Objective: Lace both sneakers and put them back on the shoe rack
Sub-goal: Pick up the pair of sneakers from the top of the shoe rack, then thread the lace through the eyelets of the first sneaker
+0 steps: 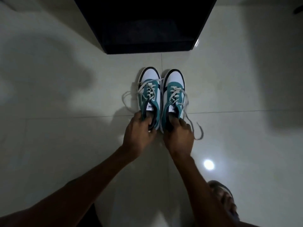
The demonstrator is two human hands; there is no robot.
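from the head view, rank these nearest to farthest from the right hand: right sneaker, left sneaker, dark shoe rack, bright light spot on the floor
1. right sneaker, gripped at its heel by the right hand
2. left sneaker, just beside it on the left
3. bright light spot, on the floor tiles below and right of the hand
4. dark shoe rack, beyond the sneakers' toes at the top of the view

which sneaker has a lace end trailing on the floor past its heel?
The right-hand teal-and-white sneaker, held by the right hand: its lace trails beside that hand. The left sneaker's lace loops out sideways at mid-shoe.
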